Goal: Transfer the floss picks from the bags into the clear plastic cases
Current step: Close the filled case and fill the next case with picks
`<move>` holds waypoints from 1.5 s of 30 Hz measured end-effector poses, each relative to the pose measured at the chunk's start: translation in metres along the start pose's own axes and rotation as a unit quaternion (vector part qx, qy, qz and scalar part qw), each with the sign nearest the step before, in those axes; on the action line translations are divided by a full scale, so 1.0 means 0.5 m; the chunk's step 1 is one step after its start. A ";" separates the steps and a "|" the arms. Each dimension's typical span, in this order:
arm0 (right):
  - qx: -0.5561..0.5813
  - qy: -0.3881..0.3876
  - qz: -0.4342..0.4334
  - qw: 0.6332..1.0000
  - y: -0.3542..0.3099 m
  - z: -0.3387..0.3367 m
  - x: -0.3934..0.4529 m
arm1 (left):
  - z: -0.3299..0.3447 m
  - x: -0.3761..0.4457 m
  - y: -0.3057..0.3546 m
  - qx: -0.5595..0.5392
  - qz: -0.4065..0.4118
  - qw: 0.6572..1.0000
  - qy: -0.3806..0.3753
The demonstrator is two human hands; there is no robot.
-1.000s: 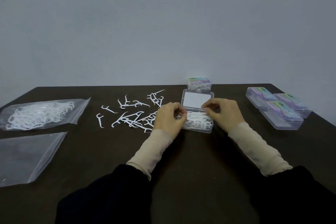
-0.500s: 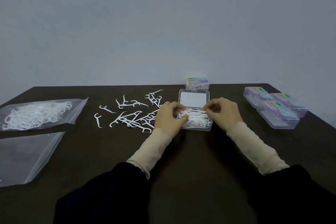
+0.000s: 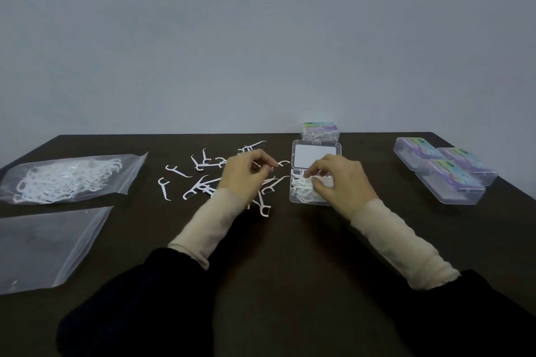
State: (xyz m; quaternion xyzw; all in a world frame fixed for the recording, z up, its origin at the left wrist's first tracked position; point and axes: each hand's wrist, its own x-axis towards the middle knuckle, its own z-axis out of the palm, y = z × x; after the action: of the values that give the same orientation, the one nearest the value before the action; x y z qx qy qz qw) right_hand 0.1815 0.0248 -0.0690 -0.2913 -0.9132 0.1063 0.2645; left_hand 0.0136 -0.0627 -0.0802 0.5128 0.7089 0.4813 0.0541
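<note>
On the dark table (image 3: 290, 255), just in front of you, the open clear case (image 3: 316, 174) lies with its lid (image 3: 316, 154) folded back toward the wall, and white floss picks fill its base. Your right hand (image 3: 340, 182) rests over the base w/ fingers curled down onto the picks inside; whether it really pinches one or only presses on them, I cannot tell. Your left hand (image 3: 246, 174) is above the loose floss picks (image 3: 203, 185) scattered left of the case, fingers curled, thumb and fingertips close together. It seems to pinch sth. small and white, but this is too blurred to be sure.

Far left, a clear bag (image 3: 69, 178) holds many picks and lies flat. Nearer to you, a 2nd bag (image 3: 46, 246) lies flat too and looks nearly empty.

Behind the open case, touching its lid edge, stands one closed case (image 3: 320, 130) w/ a coloured label and picks inside. At the right, well apart from your hands, three more closed cases (image 3: 446, 174) w/ coloured labels sit close together in a group.

Your beige sleeves (image 3: 403, 243) come out from black outer sleeves.
</note>
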 end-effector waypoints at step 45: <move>-0.133 -0.331 -0.050 0.933 -0.116 0.088 0.198 | -0.126 -0.017 -0.079 0.317 -0.012 0.938 -0.138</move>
State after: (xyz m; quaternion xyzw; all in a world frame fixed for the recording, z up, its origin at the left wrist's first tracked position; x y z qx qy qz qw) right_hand 0.0615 0.0342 -0.0440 -0.2263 -0.9680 0.0609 -0.0893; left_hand -0.0449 -0.1094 -0.0794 0.5563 0.8163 0.1553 -0.0077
